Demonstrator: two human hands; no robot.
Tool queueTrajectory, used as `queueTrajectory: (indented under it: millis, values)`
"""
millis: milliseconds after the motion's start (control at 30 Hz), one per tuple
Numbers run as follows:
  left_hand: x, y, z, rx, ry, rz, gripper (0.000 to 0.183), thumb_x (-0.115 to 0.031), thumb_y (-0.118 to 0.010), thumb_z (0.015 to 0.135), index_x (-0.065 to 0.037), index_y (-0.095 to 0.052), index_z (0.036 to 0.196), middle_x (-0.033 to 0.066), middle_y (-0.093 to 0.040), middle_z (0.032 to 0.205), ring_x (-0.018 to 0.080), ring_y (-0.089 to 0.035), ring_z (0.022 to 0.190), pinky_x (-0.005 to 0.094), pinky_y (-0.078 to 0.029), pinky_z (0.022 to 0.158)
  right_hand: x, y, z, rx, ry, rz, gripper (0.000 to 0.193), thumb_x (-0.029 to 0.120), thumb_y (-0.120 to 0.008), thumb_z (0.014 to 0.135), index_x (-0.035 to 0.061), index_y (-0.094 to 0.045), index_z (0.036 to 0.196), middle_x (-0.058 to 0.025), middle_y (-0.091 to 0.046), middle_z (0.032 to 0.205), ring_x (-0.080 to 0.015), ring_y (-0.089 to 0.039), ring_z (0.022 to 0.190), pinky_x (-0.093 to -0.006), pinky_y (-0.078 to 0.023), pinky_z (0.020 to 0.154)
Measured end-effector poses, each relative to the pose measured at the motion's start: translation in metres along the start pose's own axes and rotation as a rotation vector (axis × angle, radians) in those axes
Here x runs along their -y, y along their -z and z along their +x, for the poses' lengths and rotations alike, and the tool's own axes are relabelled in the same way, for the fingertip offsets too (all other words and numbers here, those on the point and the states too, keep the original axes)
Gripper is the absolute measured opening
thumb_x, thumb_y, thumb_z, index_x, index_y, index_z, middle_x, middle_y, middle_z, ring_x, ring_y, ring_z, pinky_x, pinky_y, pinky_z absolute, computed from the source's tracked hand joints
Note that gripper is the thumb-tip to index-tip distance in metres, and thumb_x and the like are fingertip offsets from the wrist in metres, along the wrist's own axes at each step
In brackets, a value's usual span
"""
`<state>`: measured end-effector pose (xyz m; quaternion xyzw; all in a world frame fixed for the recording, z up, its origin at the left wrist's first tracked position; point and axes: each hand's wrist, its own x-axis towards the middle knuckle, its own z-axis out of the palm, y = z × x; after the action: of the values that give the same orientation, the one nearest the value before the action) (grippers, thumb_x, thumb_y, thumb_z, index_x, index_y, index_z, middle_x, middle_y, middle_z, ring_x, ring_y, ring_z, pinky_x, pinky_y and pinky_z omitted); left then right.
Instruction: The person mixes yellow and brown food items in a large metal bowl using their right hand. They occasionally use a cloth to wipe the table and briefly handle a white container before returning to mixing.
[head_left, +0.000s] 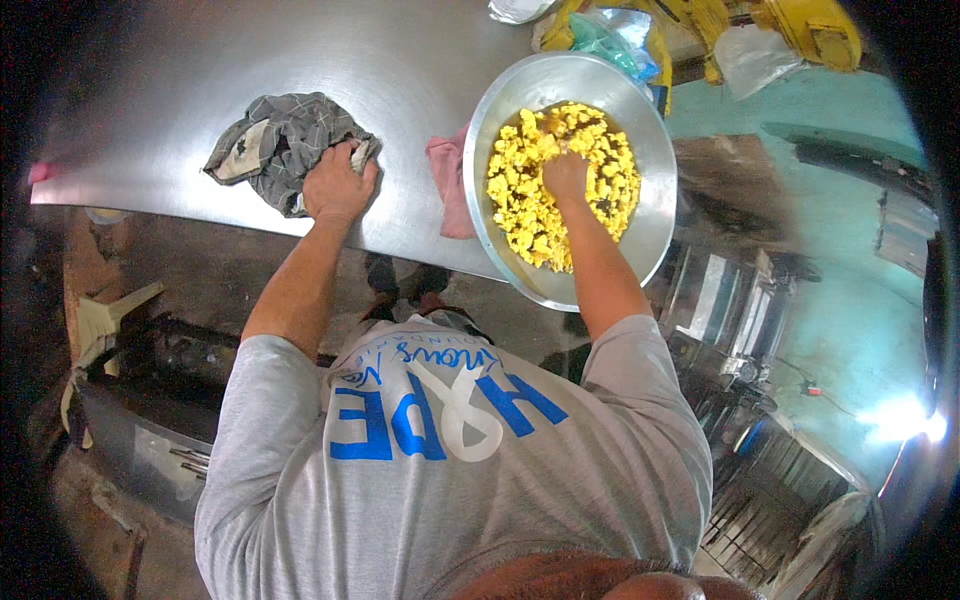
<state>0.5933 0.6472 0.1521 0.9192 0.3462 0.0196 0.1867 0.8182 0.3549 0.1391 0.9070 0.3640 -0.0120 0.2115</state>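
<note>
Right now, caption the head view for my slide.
Left hand on a crumpled checked gray cloth, right hand among yellow chunks in a metal basin.

Prob. a kitchen: metal tbl. (shiny), lg. basin w/ yellow food.

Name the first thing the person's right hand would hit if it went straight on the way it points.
More of the yellow pieces just ahead of the right hand, then probably the metal basin's far wall; fingertip depth is unclear.
</note>
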Motion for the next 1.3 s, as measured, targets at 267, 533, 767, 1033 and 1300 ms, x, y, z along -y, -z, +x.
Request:
queueTrajectory:
  millis: [267,533,767,1033,1300]
  values:
    - [0.004,0.004,0.002,0.043,-0.004,-0.035,0.045,-0.043,-0.054,0.079,-0.014,-0.052,0.113,0.0091,-0.056,0.103,0.0258,-0.057,0.097,0.0379,-0.044,0.083,0.036,0.017,-0.057,-0.100,-0.032,0.194,0.024,0.021,-0.054,0.079,0.0054,-0.064,0.063,-0.0131,-0.063,0.065,-0.0271,-0.061,0.064,-0.0393,-0.045,0.053]
    - [0.011,0.002,0.000,0.022,-0.035,-0.096,0.044,-0.042,-0.054,0.078,-0.014,-0.053,0.112,0.0104,-0.056,0.104,0.0270,-0.058,0.095,0.0391,-0.045,0.081,0.010,-0.025,-0.085,0.410,-0.217,0.301,0.047,0.046,-0.060,0.075,-0.0010,-0.064,0.074,-0.0218,-0.063,0.077,-0.0356,-0.061,0.075,-0.0414,-0.049,0.068]
    - [0.008,-0.001,0.000,-0.019,-0.059,-0.080,0.044,-0.042,-0.056,0.076,-0.015,-0.053,0.110,0.0100,-0.057,0.101,0.0270,-0.059,0.091,0.0393,-0.046,0.079,-0.008,-0.016,-0.017,0.282,-0.387,0.557,0.034,0.027,-0.056,0.072,-0.0046,-0.064,0.077,-0.0261,-0.062,0.080,-0.0382,-0.062,0.080,-0.0413,-0.050,0.071]
    - [0.011,-0.003,0.002,-0.072,-0.081,-0.125,0.041,-0.039,-0.058,0.076,-0.012,-0.055,0.107,0.0118,-0.058,0.101,0.0304,-0.060,0.089,0.0418,-0.047,0.077,0.002,0.003,-0.048,0.490,-0.101,0.213,0.036,0.024,-0.054,0.072,-0.0052,-0.063,0.091,-0.0260,-0.061,0.094,-0.0365,-0.059,0.090,-0.0431,-0.047,0.081]
    - [0.013,-0.008,0.003,-0.051,-0.061,-0.061,0.043,-0.041,-0.054,0.076,-0.015,-0.054,0.111,0.0094,-0.057,0.099,0.0272,-0.059,0.091,0.0391,-0.045,0.079,-0.003,0.012,0.004,0.333,-0.266,0.505,0.051,0.041,-0.050,0.081,-0.0008,-0.057,0.108,-0.0234,-0.058,0.107,-0.0347,-0.056,0.100,-0.0413,-0.045,0.086]
